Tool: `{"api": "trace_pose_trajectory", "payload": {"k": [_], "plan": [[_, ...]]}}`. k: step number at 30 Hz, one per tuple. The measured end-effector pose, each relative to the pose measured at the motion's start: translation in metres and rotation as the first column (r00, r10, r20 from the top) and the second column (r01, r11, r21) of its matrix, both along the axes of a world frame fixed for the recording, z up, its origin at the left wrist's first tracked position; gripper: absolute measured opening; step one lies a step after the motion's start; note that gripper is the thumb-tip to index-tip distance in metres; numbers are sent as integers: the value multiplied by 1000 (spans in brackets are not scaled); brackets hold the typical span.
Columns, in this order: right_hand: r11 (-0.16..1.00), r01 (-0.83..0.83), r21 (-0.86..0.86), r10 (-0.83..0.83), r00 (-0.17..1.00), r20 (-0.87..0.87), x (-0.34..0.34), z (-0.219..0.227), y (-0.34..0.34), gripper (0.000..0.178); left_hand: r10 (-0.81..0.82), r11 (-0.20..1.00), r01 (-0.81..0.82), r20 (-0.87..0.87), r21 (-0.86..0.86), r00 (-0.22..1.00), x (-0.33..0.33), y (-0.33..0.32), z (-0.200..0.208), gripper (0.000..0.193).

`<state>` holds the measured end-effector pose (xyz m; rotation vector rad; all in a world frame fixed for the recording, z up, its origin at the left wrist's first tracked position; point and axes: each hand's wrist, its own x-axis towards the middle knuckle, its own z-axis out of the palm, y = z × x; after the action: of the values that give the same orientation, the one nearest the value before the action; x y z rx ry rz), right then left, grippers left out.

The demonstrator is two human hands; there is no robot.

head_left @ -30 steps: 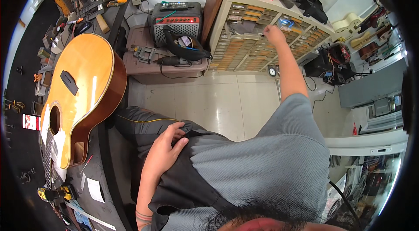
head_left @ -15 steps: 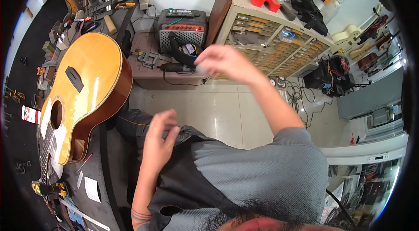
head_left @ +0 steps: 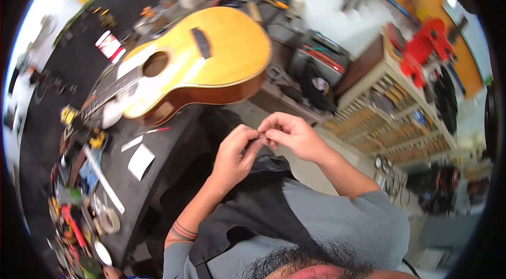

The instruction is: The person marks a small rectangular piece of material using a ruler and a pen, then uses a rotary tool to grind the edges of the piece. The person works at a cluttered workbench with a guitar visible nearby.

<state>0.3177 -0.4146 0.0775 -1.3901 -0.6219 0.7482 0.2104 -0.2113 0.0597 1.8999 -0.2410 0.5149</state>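
While both hands meet in front of the black apron (head_left: 247, 215), the left hand (head_left: 234, 155) and right hand (head_left: 295, 136) appear to touch at the fingertips; each grip is closed in a pinch, a posture suited to small items, though whether anything lies between them cannot be told. Beyond, the acoustic guitar (head_left: 226, 65) lies face up on the counter (head_left: 129, 189), leaving its dark bridge (head_left: 201, 42) exposed. A paper sheet (head_left: 141, 162) lies apart from its body.

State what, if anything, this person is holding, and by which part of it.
It cannot be told: the bare left hand and bare right hand are together at the fingers, but anything pinched there is too small or hidden to identify.
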Motion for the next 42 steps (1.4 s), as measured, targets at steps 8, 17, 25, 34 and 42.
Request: {"api": "trace_pose_trajectory", "payload": {"k": [8, 17, 25, 34, 42], "plan": [[969, -225, -103, 239, 742, 626, -15, 23, 66, 43, 137, 988, -137, -9, -76, 991, -58, 53, 2, 7], [895, -439, -72, 365, 630, 685, -32, 18, 133, 41, 267, 959, -262, 35, -113, 963, -110, 79, -2, 4], [853, -522, -11, 382, 610, 694, -46, 3, 168, 47, 351, 907, -356, -64, -224, 934, -139, 93, -7, 8], [804, -595, -13, 439, 578, 689, -52, -5, 201, 47, 386, 877, -391, -77, -278, 919, -150, 112, -21, 12], [755, -656, -27, 416, 446, 793, -53, -6, 229, 42, 407, 852, -417, -100, -317, 908, -156, 126, -30, 15]]}}
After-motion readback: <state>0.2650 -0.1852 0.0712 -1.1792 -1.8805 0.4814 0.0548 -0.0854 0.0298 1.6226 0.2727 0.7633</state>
